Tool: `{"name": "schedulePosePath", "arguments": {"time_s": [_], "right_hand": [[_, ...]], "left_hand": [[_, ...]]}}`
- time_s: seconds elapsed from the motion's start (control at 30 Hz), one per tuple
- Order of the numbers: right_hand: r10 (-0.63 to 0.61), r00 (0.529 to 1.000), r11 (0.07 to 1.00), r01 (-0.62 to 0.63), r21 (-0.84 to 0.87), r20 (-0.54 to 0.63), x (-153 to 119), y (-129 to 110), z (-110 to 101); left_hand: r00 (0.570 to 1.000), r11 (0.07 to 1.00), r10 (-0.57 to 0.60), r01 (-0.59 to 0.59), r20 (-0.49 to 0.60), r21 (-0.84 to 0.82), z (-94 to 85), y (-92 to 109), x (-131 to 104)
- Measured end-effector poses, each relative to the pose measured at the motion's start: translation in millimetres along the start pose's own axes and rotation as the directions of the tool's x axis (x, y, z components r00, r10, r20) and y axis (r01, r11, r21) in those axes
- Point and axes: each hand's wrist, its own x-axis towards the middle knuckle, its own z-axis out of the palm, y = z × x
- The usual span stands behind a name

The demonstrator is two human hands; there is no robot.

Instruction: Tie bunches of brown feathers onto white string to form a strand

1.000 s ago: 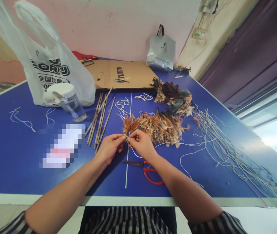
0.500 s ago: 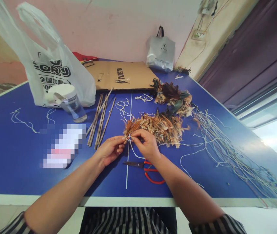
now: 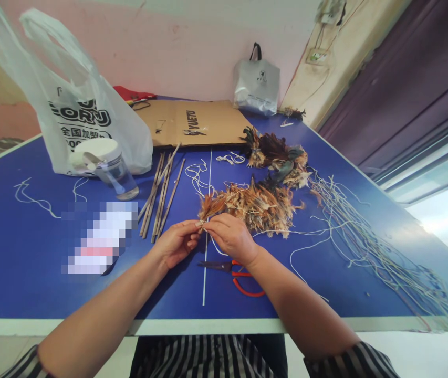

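Over the blue table, my left hand (image 3: 178, 241) pinches the quill end of a small bunch of brown feathers (image 3: 208, 206) between thumb and forefinger. Against it, my right hand (image 3: 232, 237) is closed on a thin white string (image 3: 218, 249) that hangs in a loop below the fingers. The fingertips of both hands nearly meet, and the exact wrap of string there is hidden. Just behind my right hand lies a heap of orange-brown feathers (image 3: 267, 205) with string across it. Scissors (image 3: 243, 273) with red handles rest under my right wrist.
Thin sticks (image 3: 164, 194) lie left of the feathers, beside a lidded clear jar (image 3: 117, 168) and a white plastic bag (image 3: 97, 115). Dark feathers (image 3: 274, 149) and many loose strings (image 3: 365, 247) lie to the right. Flattened cardboard (image 3: 211, 126) and a silver bag (image 3: 257, 84) are behind.
My right hand has shifted slightly left and turned over, its fingers closing in at my left fingertips. My left hand keeps its pinch. The view has moved a little.
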Motion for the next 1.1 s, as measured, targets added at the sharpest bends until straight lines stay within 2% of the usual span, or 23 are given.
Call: {"name": "schedulePosePath", "arguments": {"time_s": [0.13,0.3,0.47,0.6,0.77,0.9,1.0,1.1], "right_hand": [[0.041,0.998,0.998,-0.039,0.054,-0.055,-0.2,0.0,3.4],[0.019,1.000,0.999,-0.019,-0.031,-0.011,-1.1,0.0,4.1],[0.025,1.000,0.997,-0.025,-0.073,0.004,-0.4,-2.0,5.2],[0.079,0.997,0.997,-0.079,0.023,-0.003,1.6,-3.3,7.5],[0.271,0.963,0.933,-0.264,0.243,0.003,6.1,-6.2,6.8],[0.429,0.901,0.826,-0.417,0.379,0.055,9.5,-6.6,8.6],[0.594,0.788,0.643,-0.588,0.491,0.166,11.7,-3.9,12.9],[0.683,0.671,0.463,-0.703,0.540,0.288,13.1,0.2,16.5]], "left_hand": [[0.999,0.997,0.049,-0.047,-0.022,0.067,0.1,-0.8,0.4],[0.993,0.990,0.091,-0.082,-0.078,0.117,1.8,-1.2,0.8],[0.989,0.985,0.121,-0.108,-0.090,0.137,4.3,-1.6,1.4],[0.987,0.978,0.134,-0.117,-0.090,0.173,5.6,-3.5,2.2],[0.978,0.939,0.188,-0.152,-0.091,0.307,5.4,-4.5,2.3],[0.977,0.914,0.177,-0.119,-0.117,0.389,6.6,-3.7,2.4],[0.964,0.879,0.217,-0.126,-0.152,0.460,8.2,-5.1,2.2],[0.950,0.775,0.289,-0.160,-0.118,0.611,8.3,-7.7,0.6]]}}
